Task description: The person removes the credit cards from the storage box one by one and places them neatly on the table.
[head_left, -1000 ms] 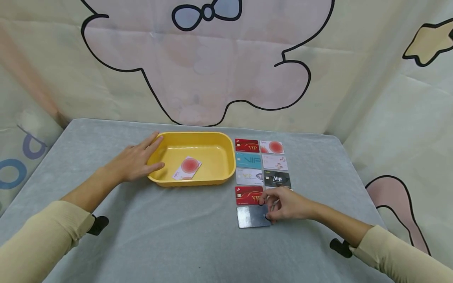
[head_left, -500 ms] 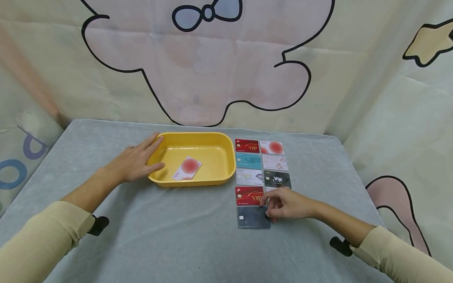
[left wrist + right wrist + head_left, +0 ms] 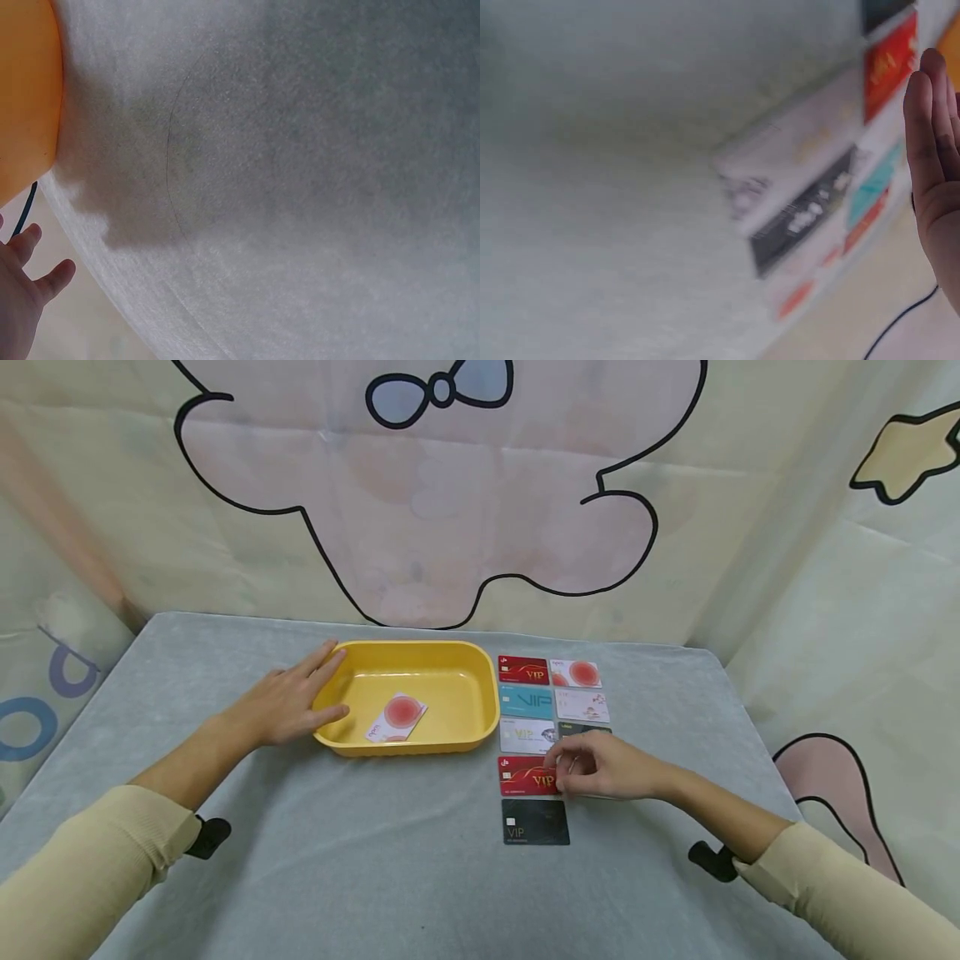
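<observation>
My left hand (image 3: pixel 291 700) rests on the left end of a yellow plastic tray (image 3: pixel 480 693), its fingers spread along the rim. Inside the tray lies one white card with a red circle (image 3: pixel 402 712). With thumb and index finger bent close together, my right hand (image 3: pixel 606 767) is at the right edge of a red VIP card (image 3: pixel 525 775); I see nothing held. Just below that card lies a black VIP card (image 3: pixel 536 823). Under the right hand, a white card (image 3: pixel 795 142) is mostly hidden in the head view but shows in the right wrist view.
Farther back, the cards stand in two columns: another red card (image 3: pixel 523 669), a teal card (image 3: pixel 527 700), a white VIP card (image 3: pixel 525 735), a red-circle card (image 3: pixel 576 673) and a pinkish card (image 3: pixel 582 704). A dark Vip card (image 3: pixel 802 214) is partly covered. Grey cloth (image 3: pixel 360 860) covers the table.
My right hand has moved off the right edge of the black VIP card, up toward the red one. The black card lost its glare and lies flat. My left hand stays put.
</observation>
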Motion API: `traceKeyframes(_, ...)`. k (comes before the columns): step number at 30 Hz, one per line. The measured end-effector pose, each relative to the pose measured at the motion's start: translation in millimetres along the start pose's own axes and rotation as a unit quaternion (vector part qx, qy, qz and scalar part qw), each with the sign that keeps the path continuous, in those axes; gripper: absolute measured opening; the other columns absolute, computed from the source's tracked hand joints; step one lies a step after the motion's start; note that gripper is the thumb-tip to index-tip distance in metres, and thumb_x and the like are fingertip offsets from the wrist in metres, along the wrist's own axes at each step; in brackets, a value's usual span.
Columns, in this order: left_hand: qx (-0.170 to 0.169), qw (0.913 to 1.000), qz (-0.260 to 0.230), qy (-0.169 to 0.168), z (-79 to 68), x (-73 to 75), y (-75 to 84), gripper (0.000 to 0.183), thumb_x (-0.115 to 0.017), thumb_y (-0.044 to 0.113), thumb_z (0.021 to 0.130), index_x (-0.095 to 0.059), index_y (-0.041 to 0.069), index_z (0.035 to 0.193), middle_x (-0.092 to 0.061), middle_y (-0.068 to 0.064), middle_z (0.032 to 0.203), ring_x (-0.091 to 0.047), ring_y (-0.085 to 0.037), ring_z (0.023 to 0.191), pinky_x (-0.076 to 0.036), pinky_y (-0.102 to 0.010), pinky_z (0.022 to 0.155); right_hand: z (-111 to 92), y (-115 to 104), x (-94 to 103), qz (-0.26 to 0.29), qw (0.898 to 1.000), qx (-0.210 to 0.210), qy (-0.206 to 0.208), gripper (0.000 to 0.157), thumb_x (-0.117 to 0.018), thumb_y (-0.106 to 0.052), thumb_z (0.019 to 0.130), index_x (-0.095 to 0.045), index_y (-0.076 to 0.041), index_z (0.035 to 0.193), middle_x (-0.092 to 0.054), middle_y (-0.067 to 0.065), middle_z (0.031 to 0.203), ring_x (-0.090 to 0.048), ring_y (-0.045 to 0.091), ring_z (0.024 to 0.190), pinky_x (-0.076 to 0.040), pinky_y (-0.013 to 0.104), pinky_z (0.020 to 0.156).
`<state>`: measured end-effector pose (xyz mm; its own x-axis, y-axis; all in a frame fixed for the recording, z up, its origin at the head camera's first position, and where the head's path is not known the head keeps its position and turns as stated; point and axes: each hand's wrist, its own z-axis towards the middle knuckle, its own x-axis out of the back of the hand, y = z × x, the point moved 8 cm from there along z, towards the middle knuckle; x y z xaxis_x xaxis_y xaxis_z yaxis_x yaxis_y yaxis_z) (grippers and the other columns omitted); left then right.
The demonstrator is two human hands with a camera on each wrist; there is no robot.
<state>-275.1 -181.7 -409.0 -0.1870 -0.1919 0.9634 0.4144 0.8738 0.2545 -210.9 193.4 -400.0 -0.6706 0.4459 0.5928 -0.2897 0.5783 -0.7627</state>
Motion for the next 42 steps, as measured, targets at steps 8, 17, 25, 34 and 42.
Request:
traceKeyframes(8, -0.006, 1.0000, 0.002, 0.004, -0.6, -0.5, -0.1, 0.084, -0.052, 0.050, 0.098, -0.017, 0.003, 0.159, -0.009, -0.019, 0.165, -0.038, -0.044, 0.139, -0.037, -0.069, 0.100, 31.8, -36.7, 35.9, -0.005, 0.996, 0.055, 0.068, 0.033, -0.075, -0.015, 0.088, -0.065, -0.003, 0.117, -0.069, 0.002, 0.092, -0.067, 0.018, 0.080, -0.059, 0.031, 0.078)
traceKeyframes(17, -0.012, 0.9998, 0.004, 0.012, -0.5, 1.5, 1.7, 0.084, -0.054, 0.049, 0.098, -0.019, 0.003, 0.158, -0.011, -0.020, 0.165, -0.039, -0.043, 0.138, -0.038, -0.068, 0.099, 73.0, -66.5, 58.4, -0.012, 0.994, 0.052, 0.099, 0.039, -0.072, -0.021, 0.091, -0.064, -0.005, 0.126, -0.068, 0.008, 0.122, -0.066, 0.022, 0.106, -0.055, 0.035, 0.092)
traceKeyframes(25, -0.010, 0.9998, 0.002, 0.014, -0.9, 2.1, 1.7, 0.084, -0.055, 0.048, 0.097, -0.019, 0.003, 0.158, -0.012, -0.020, 0.165, -0.041, -0.044, 0.136, -0.039, -0.068, 0.098, 109.2, -77.2, 49.0, -0.002, 0.997, 0.033, 0.069, 0.053, -0.073, -0.033, 0.090, -0.059, -0.010, 0.135, -0.063, 0.008, 0.131, -0.064, 0.018, 0.114, -0.053, 0.031, 0.094)
traceKeyframes(34, -0.010, 0.9998, -0.001, 0.018, -1.1, 1.6, 0.3, 0.083, -0.054, 0.048, 0.097, -0.019, 0.004, 0.158, -0.011, -0.018, 0.165, -0.041, -0.042, 0.137, -0.039, -0.067, 0.099, 139.7, -71.0, 24.2, -0.016, 1.000, -0.014, -0.018, 0.066, -0.072, -0.038, 0.088, -0.050, -0.010, 0.144, -0.057, 0.014, 0.139, -0.059, 0.024, 0.121, -0.050, 0.036, 0.099)
traceKeyframes(42, -0.010, 0.9997, -0.004, 0.023, -0.3, 1.8, -0.7, 0.083, -0.055, 0.048, 0.097, -0.021, 0.004, 0.158, -0.012, -0.018, 0.165, -0.040, -0.042, 0.138, -0.038, -0.068, 0.099, 158.6, -71.5, 10.0, -0.025, 0.996, -0.030, -0.074, 0.070, -0.071, -0.041, 0.088, -0.048, -0.012, 0.147, -0.054, 0.012, 0.142, -0.056, 0.024, 0.123, -0.050, 0.038, 0.099)
